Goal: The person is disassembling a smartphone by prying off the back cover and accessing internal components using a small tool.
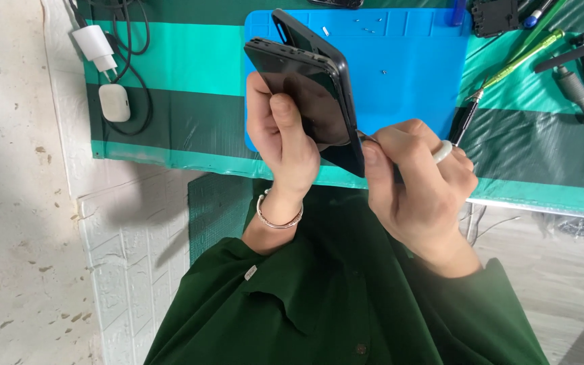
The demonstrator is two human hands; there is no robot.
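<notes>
A: What's going on in the head view?

B: Centre frame, left hand has a firm grip around a dark phone, back cover partly lifted. Right hand pinches a thin metal tool at the phone's lower edge.

A: And around it?

B: Blue mat on the bench behind, white charger upper left, screwdrivers upper right.
</notes>
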